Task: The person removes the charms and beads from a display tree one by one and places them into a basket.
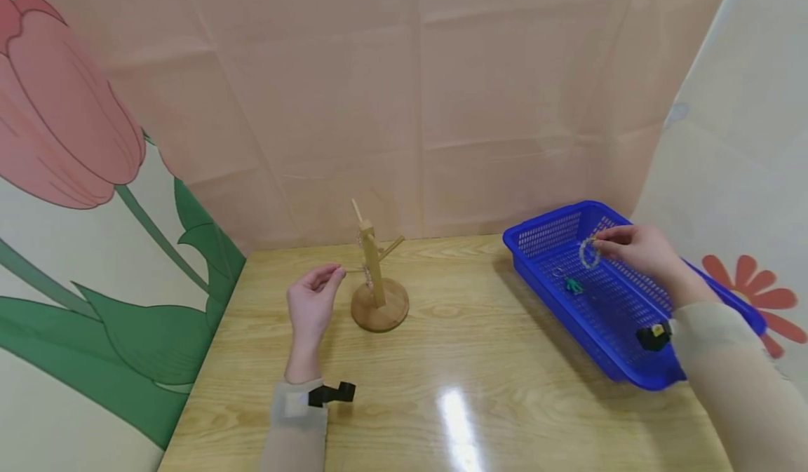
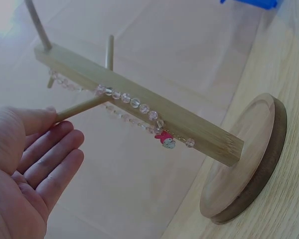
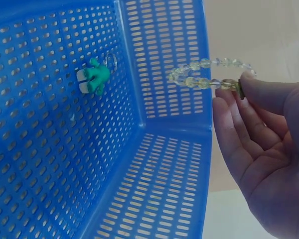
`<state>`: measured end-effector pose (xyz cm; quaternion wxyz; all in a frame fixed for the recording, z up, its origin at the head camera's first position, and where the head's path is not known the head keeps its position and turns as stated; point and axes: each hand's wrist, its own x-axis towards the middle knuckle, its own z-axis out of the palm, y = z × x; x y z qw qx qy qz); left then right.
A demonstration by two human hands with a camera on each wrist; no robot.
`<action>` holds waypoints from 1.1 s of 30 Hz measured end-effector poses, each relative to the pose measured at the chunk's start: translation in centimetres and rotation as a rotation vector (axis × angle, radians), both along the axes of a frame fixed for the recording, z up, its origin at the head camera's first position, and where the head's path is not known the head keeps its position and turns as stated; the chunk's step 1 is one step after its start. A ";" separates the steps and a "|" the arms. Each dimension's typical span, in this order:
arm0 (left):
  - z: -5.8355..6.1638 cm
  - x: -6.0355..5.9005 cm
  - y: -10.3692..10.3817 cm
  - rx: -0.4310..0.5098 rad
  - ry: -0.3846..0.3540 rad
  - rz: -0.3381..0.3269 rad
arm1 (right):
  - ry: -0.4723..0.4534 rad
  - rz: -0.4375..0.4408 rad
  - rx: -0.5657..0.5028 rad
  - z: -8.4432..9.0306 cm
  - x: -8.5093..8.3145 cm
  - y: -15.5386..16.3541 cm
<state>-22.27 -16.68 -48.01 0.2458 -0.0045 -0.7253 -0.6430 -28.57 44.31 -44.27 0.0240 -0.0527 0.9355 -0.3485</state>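
Blue plastic mesh frames the right hand (image 1: 634,247), which pinches a pale green bead bracelet (image 1: 589,253) between thumb and fingertips, holding it up just above the blue basket (image 1: 555,230) at the table's right edge. A small green keyring charm (image 1: 573,285) lies on the basket floor below it, apart from the bracelet.

Near the table's back edge, about the middle, stands the wooden peg stand (image 1: 374,268) on its round base. A clear bead bracelet with a red charm (image 2: 165,139) already hangs along its post. The left hand (image 1: 311,302) is beside the stand, fingers relaxed and loosely spread, gripping nothing; its fingertips seem to rest against the tip of one side peg (image 2: 77,108), though from the wrist view I cannot be sure they actually touch.

The pinch on the green bracelet looks light, so it could slip and drop back into the basket, or snag the mesh wall. The stand looks top-heavy with a narrow post; a nudge from the left hand on that peg could tip it or shake the hung bracelet off.
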 end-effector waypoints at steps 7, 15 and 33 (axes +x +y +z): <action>-0.2 -0.2 0.1 0.001 0.002 -0.005 | -0.071 0.028 0.073 -1.0 0.3 0.8; -0.2 -0.2 0.2 0.004 -0.015 0.011 | -0.130 0.071 0.080 -2.0 0.4 1.3; 2.7 1.6 1.3 -0.005 -0.040 0.021 | -0.263 0.097 0.030 -3.9 0.6 3.3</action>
